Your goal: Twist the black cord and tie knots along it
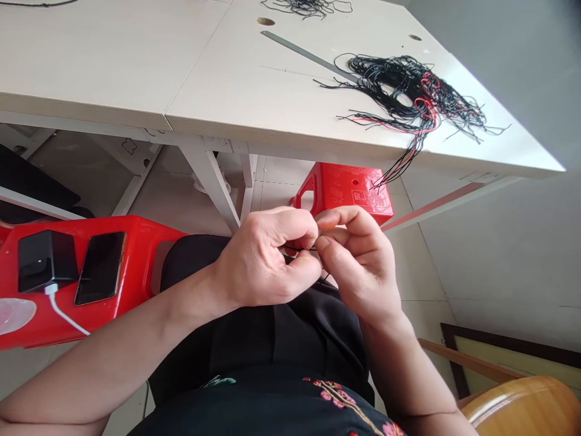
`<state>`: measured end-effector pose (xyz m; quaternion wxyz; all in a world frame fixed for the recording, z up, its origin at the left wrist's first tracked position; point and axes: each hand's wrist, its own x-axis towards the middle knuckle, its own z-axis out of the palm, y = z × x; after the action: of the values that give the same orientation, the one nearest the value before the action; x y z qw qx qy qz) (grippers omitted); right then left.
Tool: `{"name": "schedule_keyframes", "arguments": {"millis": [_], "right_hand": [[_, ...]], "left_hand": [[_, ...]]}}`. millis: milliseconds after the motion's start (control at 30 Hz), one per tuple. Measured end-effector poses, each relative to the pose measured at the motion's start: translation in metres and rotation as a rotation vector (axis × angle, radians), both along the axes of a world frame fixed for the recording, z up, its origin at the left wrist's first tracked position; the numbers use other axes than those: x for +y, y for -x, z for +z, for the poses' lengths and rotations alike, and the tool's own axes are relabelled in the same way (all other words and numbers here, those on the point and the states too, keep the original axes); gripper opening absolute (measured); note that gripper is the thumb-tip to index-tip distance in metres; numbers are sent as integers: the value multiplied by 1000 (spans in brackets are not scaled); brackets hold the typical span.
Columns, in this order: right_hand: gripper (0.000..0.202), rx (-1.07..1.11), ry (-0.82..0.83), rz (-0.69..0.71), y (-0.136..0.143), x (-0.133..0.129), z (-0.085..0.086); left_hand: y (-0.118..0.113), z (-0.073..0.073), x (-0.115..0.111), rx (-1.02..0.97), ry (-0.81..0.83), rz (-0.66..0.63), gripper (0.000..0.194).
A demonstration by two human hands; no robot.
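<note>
Above my lap, my left hand [267,260] is closed, thumb and curled forefinger pinching a thin black cord [294,247]. Right beside it, my right hand [363,260] pinches the same cord between thumb and forefinger, the fingertips of both hands nearly touching. Only a short piece of cord shows between and below the fingers; the rest is hidden. On the table ahead lies a tangled bundle of black cords [385,75] with some red strands [426,109], a few ends hanging over the edge.
A metal ruler [304,53] lies partly under the bundle on the pale table [236,79]. More loose cords [313,6] are farther back. One red stool [349,188] stands under the table; another red stool [136,248] at left bears a phone [100,266] and a black charging device [48,260].
</note>
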<state>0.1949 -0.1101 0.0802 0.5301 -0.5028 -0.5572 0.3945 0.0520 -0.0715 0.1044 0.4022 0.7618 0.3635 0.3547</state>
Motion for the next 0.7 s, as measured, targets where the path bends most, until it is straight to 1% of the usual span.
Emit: {"name": "schedule_keyframes", "arguments": {"millis": [100, 133, 167, 233, 333, 433, 500, 600, 700], "right_hand": [[17, 253, 28, 90, 4, 1, 0], [17, 313, 39, 101, 6, 2, 0], [18, 352, 47, 96, 7, 3, 1], [17, 381, 46, 38, 8, 4, 2], [12, 393, 48, -33, 5, 6, 3], [9, 387, 99, -18, -1, 6, 1], [9, 341, 103, -17, -3, 5, -2], [12, 224, 69, -21, -3, 3, -3], [8, 120, 36, -48, -2, 3, -2]], "left_hand": [[0, 1, -2, -68, 81, -23, 19], [1, 1, -2, -87, 117, -23, 19], [1, 1, -2, -103, 158, -17, 19], [2, 0, -1, -146, 245, 7, 17], [5, -3, 3, -202, 395, 54, 10], [7, -4, 7, -238, 541, 79, 4], [8, -4, 8, -275, 613, 100, 5], [8, -2, 9, -333, 663, 131, 5], [9, -1, 9, -330, 644, 130, 6]]}}
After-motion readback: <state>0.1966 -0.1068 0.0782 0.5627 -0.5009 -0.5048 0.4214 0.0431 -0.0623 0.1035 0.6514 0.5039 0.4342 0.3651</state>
